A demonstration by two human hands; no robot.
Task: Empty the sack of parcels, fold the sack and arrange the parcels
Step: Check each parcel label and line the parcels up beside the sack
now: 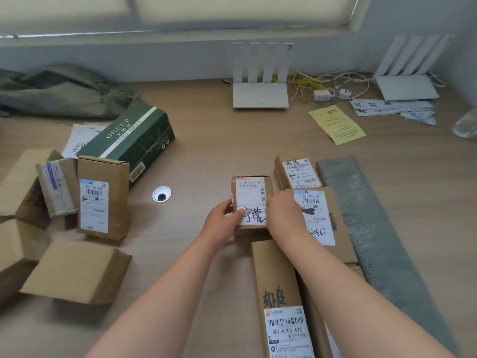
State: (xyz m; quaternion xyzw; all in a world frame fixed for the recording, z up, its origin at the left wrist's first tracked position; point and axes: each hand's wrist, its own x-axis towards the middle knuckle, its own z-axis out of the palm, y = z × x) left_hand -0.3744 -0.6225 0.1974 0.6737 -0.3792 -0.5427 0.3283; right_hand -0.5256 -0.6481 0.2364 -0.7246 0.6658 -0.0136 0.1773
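Looks like an office: a long wood-grain desk (206, 140) with a cable hole (161, 194), a white router (260, 95), a second router (406, 87), tangled cables (309, 82), loose papers (336, 125), labelled parcels (103, 197), a blinded window (232, 11).

With my left hand (222, 220) and my right hand (283, 215) gripping the small parcel (251, 200), the right side is shut in. The flat labelled box (325, 228) lies just beside my right knuckles, a smaller box (296, 171) stands behind it, and the grey padded bag (374, 228) lies past both. Toward me, the long box (276, 267) sits just beside my right forearm. Left of the grip the table (180, 223) is bare, save a cable hole (161, 194), as far as the upright box (103, 197). Beyond the grip it is open up to the router (260, 95).
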